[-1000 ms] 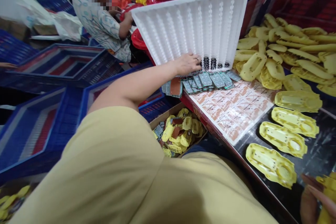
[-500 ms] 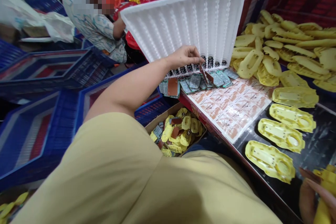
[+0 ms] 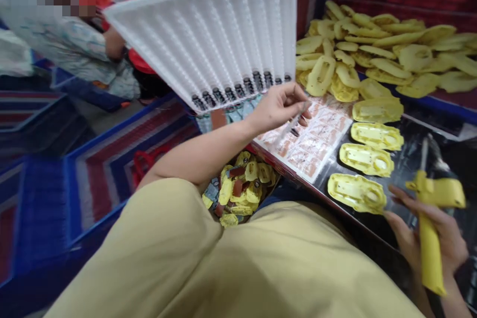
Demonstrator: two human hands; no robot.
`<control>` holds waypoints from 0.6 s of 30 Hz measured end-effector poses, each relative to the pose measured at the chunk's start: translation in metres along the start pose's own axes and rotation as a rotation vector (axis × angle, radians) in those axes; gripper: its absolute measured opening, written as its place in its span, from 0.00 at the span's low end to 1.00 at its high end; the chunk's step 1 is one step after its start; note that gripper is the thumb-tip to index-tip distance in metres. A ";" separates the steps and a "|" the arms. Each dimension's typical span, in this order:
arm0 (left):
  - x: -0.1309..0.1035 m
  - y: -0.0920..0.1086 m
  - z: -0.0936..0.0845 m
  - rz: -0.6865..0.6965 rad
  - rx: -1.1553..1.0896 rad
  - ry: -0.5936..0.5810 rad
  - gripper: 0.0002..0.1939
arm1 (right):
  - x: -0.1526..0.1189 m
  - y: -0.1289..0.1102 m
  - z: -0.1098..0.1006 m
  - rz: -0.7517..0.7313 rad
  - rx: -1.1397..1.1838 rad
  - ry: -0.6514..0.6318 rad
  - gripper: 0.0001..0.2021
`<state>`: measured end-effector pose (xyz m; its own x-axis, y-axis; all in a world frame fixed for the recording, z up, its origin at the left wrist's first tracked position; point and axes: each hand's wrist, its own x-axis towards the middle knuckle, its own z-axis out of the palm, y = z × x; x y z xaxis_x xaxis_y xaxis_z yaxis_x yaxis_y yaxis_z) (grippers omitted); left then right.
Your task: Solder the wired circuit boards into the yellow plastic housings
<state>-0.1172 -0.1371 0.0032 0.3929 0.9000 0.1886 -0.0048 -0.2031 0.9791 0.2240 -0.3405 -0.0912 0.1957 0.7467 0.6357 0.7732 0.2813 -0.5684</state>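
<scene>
My left hand (image 3: pixel 285 104) is closed in a pinch over the printed sheet (image 3: pixel 324 144), holding a thin circuit board (image 3: pixel 287 129) that is blurred and nearly edge-on. A small dark part dangles beside it. My right hand (image 3: pixel 439 233) is wrapped around a yellow soldering gun (image 3: pixel 428 238), whose metal tip points up and away. Left of that hand, several yellow plastic shells (image 3: pixel 357 193) lie in a column, hollow side up. A white foam tray (image 3: pixel 208 35) leans upright behind my left hand, with black cylindrical parts along its lower edge.
More circuit boards (image 3: pixel 218 119) lie at the tray's foot. A heap of yellow shells (image 3: pixel 372 54) fills the far right. Below the table edge, a box holds shells with boards (image 3: pixel 242 189). Blue crates (image 3: pixel 40 218) stand left; a co-worker (image 3: pixel 74 49) sits at the upper left.
My left hand has lifted the circuit board away from the pile and brought it right, over the printed sheet. My right hand has come further into view with the soldering gun; the view has shifted right.
</scene>
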 end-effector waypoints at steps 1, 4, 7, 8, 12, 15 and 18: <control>-0.002 -0.004 0.021 0.023 -0.033 -0.021 0.36 | 0.004 -0.011 0.003 -0.074 0.078 -0.070 0.25; -0.006 -0.017 0.080 0.090 -0.184 -0.079 0.34 | 0.016 -0.044 0.016 -0.147 0.241 -0.116 0.28; -0.008 -0.025 0.122 0.091 -0.312 -0.097 0.33 | 0.021 -0.063 0.028 -0.078 0.254 -0.077 0.26; -0.008 -0.025 0.129 0.079 -0.325 -0.101 0.33 | 0.021 -0.064 0.030 -0.043 0.237 -0.011 0.23; -0.005 -0.023 0.127 0.129 -0.178 -0.101 0.27 | 0.018 -0.054 0.023 -0.003 0.090 0.223 0.12; -0.001 -0.022 0.106 0.239 0.045 -0.014 0.16 | 0.017 -0.047 0.010 -0.045 -0.030 0.263 0.09; -0.005 -0.023 0.094 0.194 0.107 0.004 0.11 | 0.015 -0.045 0.001 -0.069 -0.133 0.293 0.08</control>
<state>-0.0329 -0.1727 -0.0274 0.3909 0.8412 0.3735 0.0179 -0.4127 0.9107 0.1915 -0.3417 -0.0566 0.2906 0.5184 0.8043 0.8590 0.2290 -0.4580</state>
